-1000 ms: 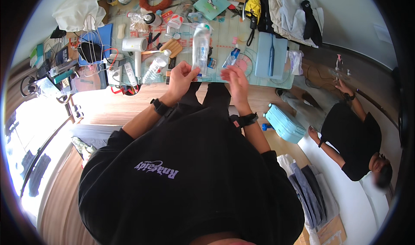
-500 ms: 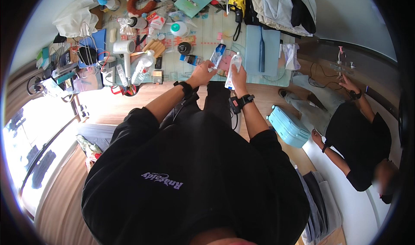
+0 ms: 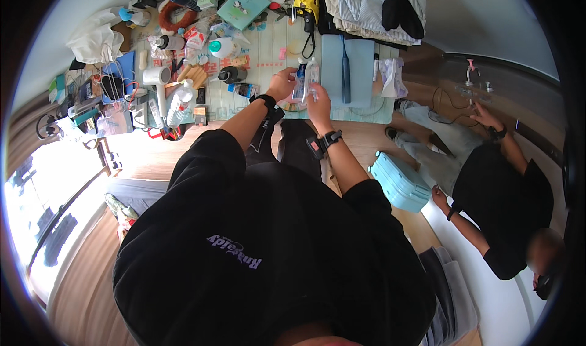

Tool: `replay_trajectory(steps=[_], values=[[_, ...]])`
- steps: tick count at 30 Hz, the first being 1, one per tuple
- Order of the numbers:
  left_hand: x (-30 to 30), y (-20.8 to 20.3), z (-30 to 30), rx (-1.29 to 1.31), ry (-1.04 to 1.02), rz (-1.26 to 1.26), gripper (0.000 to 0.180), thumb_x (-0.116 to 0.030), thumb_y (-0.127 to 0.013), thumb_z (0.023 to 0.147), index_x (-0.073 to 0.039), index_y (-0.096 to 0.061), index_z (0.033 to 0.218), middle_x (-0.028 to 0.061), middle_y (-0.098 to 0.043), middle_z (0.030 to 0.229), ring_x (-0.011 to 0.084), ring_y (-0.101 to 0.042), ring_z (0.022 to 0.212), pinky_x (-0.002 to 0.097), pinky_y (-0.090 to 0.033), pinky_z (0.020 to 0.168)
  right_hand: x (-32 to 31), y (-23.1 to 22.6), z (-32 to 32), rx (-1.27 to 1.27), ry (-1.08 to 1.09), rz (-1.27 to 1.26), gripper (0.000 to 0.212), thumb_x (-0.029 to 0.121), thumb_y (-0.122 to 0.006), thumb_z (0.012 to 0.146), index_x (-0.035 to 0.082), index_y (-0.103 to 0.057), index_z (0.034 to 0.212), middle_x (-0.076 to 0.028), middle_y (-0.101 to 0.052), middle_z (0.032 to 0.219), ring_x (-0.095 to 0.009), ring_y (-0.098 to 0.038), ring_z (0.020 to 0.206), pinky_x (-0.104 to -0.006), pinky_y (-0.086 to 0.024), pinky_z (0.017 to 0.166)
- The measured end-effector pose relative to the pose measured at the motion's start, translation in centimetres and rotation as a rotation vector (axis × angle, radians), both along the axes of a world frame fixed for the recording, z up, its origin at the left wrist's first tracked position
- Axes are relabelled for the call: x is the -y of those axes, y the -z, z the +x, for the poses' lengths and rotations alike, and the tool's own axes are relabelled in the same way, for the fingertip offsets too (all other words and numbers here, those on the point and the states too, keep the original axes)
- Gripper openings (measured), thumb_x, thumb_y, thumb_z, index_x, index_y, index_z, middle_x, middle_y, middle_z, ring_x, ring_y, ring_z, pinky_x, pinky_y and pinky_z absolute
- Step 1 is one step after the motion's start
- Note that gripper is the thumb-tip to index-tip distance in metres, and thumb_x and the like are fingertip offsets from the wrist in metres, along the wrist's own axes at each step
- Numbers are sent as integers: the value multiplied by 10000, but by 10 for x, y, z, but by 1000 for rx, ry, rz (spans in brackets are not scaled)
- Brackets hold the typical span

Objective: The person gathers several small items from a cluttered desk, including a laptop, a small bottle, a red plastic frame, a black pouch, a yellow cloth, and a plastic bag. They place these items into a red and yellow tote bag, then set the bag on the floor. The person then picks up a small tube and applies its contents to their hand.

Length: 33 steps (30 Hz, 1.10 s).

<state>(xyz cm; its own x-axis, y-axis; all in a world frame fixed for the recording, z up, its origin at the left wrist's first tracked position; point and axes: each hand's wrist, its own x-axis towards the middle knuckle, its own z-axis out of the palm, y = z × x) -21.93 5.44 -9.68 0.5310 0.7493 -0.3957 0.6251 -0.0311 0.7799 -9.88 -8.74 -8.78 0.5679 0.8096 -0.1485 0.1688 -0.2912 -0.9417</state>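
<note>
Side by side over the front of the table are two squeeze tubes, a blue-and-white toothpaste tube (image 3: 299, 83) and a white tube (image 3: 312, 72). My left hand (image 3: 282, 84) grips the blue one from its left side, fingers partly hidden behind it. At the lower end of the white tube, my right hand (image 3: 319, 105) pinches it. The two tubes lie almost parallel and seem to touch. Just left of my left hand are a dark bottle (image 3: 231, 75) and a small blue packet (image 3: 242, 90). A blue toothbrush (image 3: 345, 71) rests on a light blue folder (image 3: 364, 71) to the right.
Bottles, a hair dryer (image 3: 157, 77), and a white bottle with a green cap (image 3: 223, 48) crowd the left of the table. Folded clothes (image 3: 366, 10) and a yellow umbrella (image 3: 306, 1) lie behind. At right, another person (image 3: 500, 193) stands by a light blue suitcase (image 3: 400, 181).
My hands have come closer together, bringing the two tubes from apart and slanted to nearly parallel. My right hand has slid to the white tube's lower end. The whole view has shifted slightly.
</note>
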Motion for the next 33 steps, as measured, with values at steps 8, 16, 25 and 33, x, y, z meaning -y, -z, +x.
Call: replay_trajectory(steps=[8,16,25,33], values=[[-49,5,14,-169,-360,208,446,-183,-724,873,-36,-612,1279,202,-710,1112,369,-692,1037,463,-554,918,67,-35,40,-432,-103,-35,159,43,-557,1059,-36,-665,1143,-88,-721,1064,-162,-683,1042,-309,-534,958],[-159,-3,78,-229,-70,920,482,-128,-738,866,-88,-567,1314,156,-566,1346,380,-546,1251,486,-491,1017,113,-53,66,-582,-9,-91,191,97,-543,1093,-45,-651,1163,-106,-723,1094,-166,-687,1031,-303,-534,967],[-168,-16,72,-365,146,747,301,-121,-701,874,-83,-619,1161,112,-725,964,309,-689,990,444,-521,860,101,-64,78,-560,-5,8,185,106,-562,1084,-23,-660,1173,-100,-721,1115,-173,-681,1023,-305,-527,930],[-91,-133,42,749,-439,-779,244,-21,-558,1059,-39,-557,1302,87,-668,1163,230,-703,1009,361,-580,957,13,-113,91,-632,-34,37,263,219,-554,1098,14,-634,1241,-105,-709,1174,-179,-681,1037,-308,-522,900]])
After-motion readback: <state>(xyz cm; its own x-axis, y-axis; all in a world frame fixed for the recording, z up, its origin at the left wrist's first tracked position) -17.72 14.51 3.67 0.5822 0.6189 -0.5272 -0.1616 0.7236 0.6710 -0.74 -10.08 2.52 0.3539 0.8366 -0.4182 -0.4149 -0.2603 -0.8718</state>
